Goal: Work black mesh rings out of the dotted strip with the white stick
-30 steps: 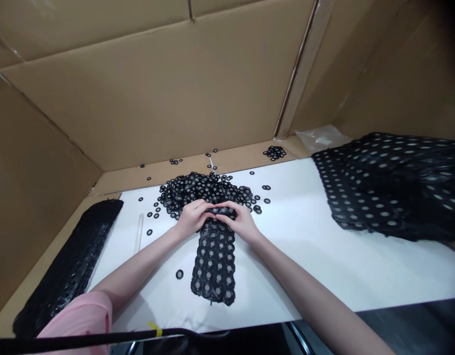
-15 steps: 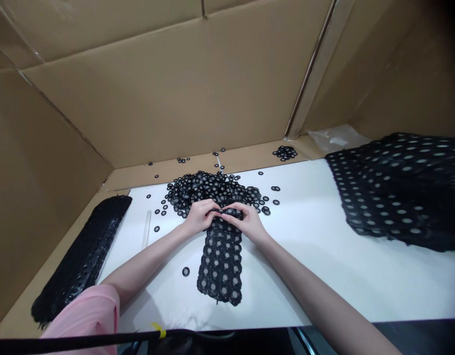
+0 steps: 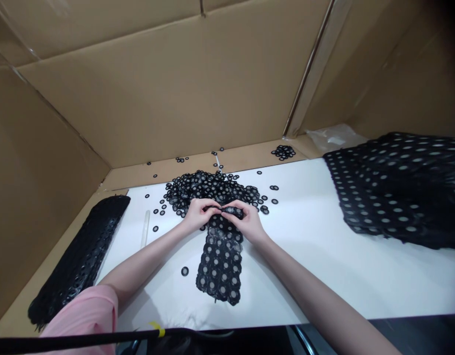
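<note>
A black strip of joined ring shapes [image 3: 220,266], with pale round centres, lies lengthwise on the white tabletop and runs up to my hands. My left hand [image 3: 198,215] pinches the strip's far end between thumb and fingers. Close beside it, fingertips nearly touching, my right hand [image 3: 248,220] grips the same end, which is folded up at the fingers. Just beyond the hands spreads a heap of loose black rings [image 3: 201,185]. One single ring [image 3: 185,271] rests left of the strip. What lies under the fingertips is hidden.
At left lies a long black stack of similar sheets [image 3: 81,251], near a clear narrow stick [image 3: 145,229]. A large pile of dotted black sheets [image 3: 401,192] covers the right side. A small ring cluster [image 3: 283,152] and a plastic bag [image 3: 334,137] sit by the cardboard wall [image 3: 168,93].
The far part of the strip has bent a little at my fingers, and a crease shows across its middle. Both hands keep their grip in almost the same place. The view has shifted slightly.
</note>
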### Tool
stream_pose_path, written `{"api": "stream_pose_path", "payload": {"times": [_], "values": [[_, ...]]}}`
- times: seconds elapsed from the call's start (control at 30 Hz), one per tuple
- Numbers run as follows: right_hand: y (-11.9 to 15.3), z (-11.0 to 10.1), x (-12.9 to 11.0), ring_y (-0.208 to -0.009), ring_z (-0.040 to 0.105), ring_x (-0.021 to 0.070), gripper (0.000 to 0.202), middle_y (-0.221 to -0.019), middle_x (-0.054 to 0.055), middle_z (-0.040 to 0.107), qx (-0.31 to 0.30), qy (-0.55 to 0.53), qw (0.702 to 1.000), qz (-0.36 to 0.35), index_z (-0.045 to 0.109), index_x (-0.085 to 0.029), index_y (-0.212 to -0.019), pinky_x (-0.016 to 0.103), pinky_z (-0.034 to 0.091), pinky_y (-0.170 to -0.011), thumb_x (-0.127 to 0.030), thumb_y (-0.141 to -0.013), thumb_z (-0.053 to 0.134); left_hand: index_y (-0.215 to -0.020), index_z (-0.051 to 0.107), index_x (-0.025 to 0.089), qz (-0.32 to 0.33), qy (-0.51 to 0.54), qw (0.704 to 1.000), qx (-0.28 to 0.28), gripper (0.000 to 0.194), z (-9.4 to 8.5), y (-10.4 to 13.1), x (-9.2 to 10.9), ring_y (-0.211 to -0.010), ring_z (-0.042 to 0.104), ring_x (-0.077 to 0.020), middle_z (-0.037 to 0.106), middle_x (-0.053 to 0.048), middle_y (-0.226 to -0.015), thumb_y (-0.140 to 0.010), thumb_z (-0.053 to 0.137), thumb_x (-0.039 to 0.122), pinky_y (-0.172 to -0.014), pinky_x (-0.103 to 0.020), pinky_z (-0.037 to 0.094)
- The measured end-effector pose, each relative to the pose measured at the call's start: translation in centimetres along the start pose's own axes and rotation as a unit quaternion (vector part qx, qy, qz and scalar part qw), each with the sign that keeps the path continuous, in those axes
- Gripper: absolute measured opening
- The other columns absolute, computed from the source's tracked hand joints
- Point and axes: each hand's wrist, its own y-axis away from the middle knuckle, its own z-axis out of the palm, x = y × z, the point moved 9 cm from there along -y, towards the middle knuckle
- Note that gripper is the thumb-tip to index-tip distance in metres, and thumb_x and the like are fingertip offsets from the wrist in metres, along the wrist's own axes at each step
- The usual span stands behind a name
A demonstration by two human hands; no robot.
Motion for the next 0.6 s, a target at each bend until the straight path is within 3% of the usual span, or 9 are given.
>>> {"api": "stream_pose_path", "payload": {"times": [0.17, 0.27, 0.37, 0.43, 0.53, 0.6], "values": [[-0.1, -0.5, -0.3, -0.080, 0.067, 0.0212, 0.013, -0.083, 0.004, 0.073, 0.006, -0.001, 1.000, -0.003, 0.069, -0.020, -0.081, 0.035, 0.052, -0.076, -0.030, -0.073, 0.070, -0.092, 0.068, 0.016, 0.018, 0.022, 1.000, -0.007, 0.015, -0.6, -0.1, 0.8, -0.084, 0.069, -0.0187, 0.073, -0.007, -0.092, -0.081, 0.066, 0.025, -0.077, -0.028, 0.054], [-0.1, -0.5, -0.4, -0.080, 0.067, 0.0213, 0.013, -0.084, 0.004, 0.073, 0.007, 0.001, 1.000, -0.010, 0.069, -0.020, -0.082, 0.035, 0.053, -0.076, -0.030, -0.073, 0.069, -0.090, 0.068, 0.017, 0.101, -0.054, 0.993, 0.017, 0.016, -1.3, 0.0, 2.7, -0.095, 0.062, -0.0215, 0.068, -0.009, -0.100, -0.081, 0.068, 0.030, -0.086, -0.035, 0.049], [0.0, -0.4, -0.5, -0.079, 0.067, 0.0213, 0.013, -0.082, 0.004, 0.073, 0.010, 0.003, 1.000, -0.016, 0.069, -0.020, -0.081, 0.035, 0.053, -0.076, -0.030, -0.073, 0.068, -0.092, 0.068, 0.017, 0.203, -0.180, 0.960, 0.066, 0.014, -1.4, 0.9, 4.9, -0.086, 0.058, -0.0208, 0.067, -0.009, -0.089, -0.084, 0.063, 0.027, -0.078, -0.036, 0.046], [0.0, -0.4, -0.5, -0.080, 0.067, 0.0215, 0.013, -0.082, 0.004, 0.073, 0.014, 0.003, 1.000, -0.019, 0.068, -0.020, -0.080, 0.035, 0.053, -0.076, -0.030, -0.073, 0.068, -0.094, 0.068, 0.016, 0.234, -0.225, 0.941, 0.092, 0.013, -1.2, 1.5, 5.6, -0.080, 0.058, -0.0196, 0.068, -0.008, -0.085, -0.086, 0.060, 0.024, -0.076, -0.036, 0.043], [0.0, -0.4, -0.5, -0.079, 0.066, 0.0211, 0.014, -0.081, 0.004, 0.072, 0.017, 0.011, 1.000, -0.022, 0.067, -0.019, -0.081, 0.035, 0.052, -0.075, -0.032, -0.074, 0.068, -0.095, 0.068, 0.017, 0.234, -0.245, 0.936, 0.098, 0.015, -0.8, 1.8, 5.7, -0.073, 0.059, -0.0168, 0.070, -0.005, -0.081, -0.089, 0.055, 0.022, -0.080, -0.037, 0.040], [0.1, -0.2, -0.6, -0.075, 0.066, 0.0205, 0.014, -0.078, 0.003, 0.071, 0.013, 0.022, 0.999, -0.023, 0.066, -0.019, -0.078, 0.034, 0.052, -0.073, -0.033, -0.074, 0.068, -0.091, 0.069, 0.019, 0.183, -0.214, 0.956, 0.079, 0.017, -0.8, 1.4, 5.0, -0.068, 0.059, -0.0153, 0.071, -0.003, -0.076, -0.090, 0.052, 0.022, -0.082, -0.038, 0.037]]}}
